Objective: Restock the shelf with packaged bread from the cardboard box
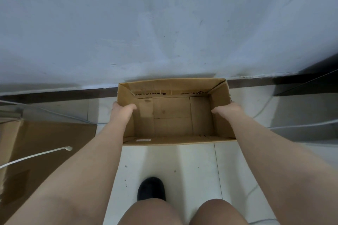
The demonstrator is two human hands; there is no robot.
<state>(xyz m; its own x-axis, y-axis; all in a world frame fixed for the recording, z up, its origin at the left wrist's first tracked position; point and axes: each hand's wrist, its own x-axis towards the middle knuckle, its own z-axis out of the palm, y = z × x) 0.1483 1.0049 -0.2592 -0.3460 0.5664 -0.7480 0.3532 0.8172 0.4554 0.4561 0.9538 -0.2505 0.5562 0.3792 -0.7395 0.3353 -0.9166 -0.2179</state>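
An open brown cardboard box (pixel 172 115) sits low in front of me, by the foot of a pale wall. Nothing lies inside it; only its bare bottom flaps show. My left hand (pixel 122 108) grips the box's left wall, fingers curled over the rim into the box. My right hand (pixel 225 109) grips the right wall the same way. No packaged bread and no shelf with bread is in view.
A larger brown carton (pixel 45 144) stands at the left with a white cord (pixel 36 155) lying across it. A dark ledge (pixel 311 82) juts in at the right. White floor tiles (pixel 192 166), my dark shoe (pixel 151 188) and my knees fill the bottom.
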